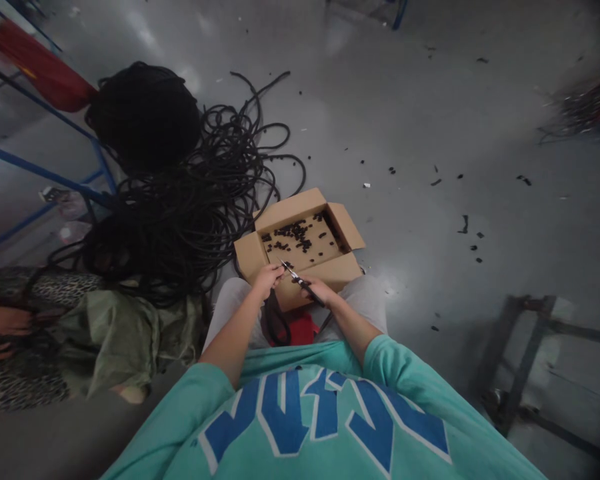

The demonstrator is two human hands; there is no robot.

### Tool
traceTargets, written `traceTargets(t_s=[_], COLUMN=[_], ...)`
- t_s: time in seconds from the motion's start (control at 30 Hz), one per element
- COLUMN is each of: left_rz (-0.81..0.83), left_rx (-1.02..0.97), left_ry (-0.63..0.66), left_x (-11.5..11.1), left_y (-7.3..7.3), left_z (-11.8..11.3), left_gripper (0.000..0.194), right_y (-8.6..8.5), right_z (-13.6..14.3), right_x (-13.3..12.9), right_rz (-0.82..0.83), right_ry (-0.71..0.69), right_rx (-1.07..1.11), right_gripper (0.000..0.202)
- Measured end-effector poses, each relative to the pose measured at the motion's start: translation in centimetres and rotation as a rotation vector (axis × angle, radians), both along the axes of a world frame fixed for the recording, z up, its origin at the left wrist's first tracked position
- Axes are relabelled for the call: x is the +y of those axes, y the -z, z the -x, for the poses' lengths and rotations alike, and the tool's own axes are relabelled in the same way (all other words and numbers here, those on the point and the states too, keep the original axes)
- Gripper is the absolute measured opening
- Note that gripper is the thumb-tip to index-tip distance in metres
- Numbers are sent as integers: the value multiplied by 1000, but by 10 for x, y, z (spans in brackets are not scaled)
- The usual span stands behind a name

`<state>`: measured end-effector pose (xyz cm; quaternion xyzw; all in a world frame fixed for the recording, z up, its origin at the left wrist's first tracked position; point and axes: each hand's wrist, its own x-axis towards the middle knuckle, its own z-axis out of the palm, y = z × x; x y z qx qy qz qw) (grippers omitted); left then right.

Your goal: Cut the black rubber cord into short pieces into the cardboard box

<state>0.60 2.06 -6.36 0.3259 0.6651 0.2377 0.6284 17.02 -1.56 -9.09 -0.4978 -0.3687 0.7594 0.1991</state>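
Note:
My right hand is wrapped round scissors with black handles, their metal blades pointing up and left. Close by, my left hand pinches a black cord, which hangs in a loop below it between my knees. The cord's tip is near the blades; exactly how they meet is too small to tell. Both hands are over the near side of an open cardboard box at my lap. Many small black cut pieces lie scattered on the box's bottom.
To the left, a tangled heap of black cord reaches the box, with a large black coil behind it. Another person's hand is at far left by a blue metal frame. A dark metal frame stands right.

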Motion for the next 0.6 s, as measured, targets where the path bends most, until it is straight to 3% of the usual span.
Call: traceTargets(t_s=[0.43,0.6], left_rz=[-114,-173], left_rx=[27,141], left_ry=[0,26], left_x=[2,0], left_y=[9,12], left_z=[4,8], left_gripper=[18,17], right_y=[12,8], right_z=[4,4], right_x=[0,-1], right_rz=[20,60], right_ry=[40,46], right_rx=[-9,33], right_gripper=[52,52])
